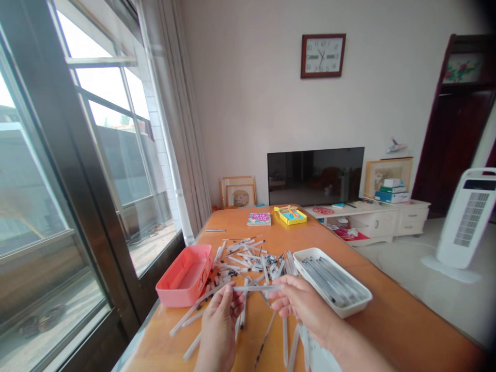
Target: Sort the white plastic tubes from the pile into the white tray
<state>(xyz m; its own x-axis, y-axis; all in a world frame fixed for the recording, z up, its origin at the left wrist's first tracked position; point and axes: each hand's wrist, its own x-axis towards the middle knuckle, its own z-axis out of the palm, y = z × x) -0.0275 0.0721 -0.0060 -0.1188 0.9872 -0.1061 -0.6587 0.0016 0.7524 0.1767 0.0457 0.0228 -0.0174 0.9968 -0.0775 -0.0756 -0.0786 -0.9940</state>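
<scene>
Between my two hands a clear pen barrel (253,288) is held level above the table. My left hand (222,310) pinches its left end, and my right hand (296,297) grips the right end. Below and beyond them lies a loose heap of pen parts (251,258): translucent barrels, dark caps and thin refills. One dark refill (265,338) rests on the table under my right hand. To the right, a white tray (354,307) holds several pens (329,279) lying side by side. A pink plastic box (176,297) stands to the left; I see nothing in it.
The wooden table (383,315) runs away from me. At its far end are a colourful book (259,219), a yellow box (296,219) and a single pen (215,230). A window (116,129) is on the left; a white tower fan (467,222) stands on the right.
</scene>
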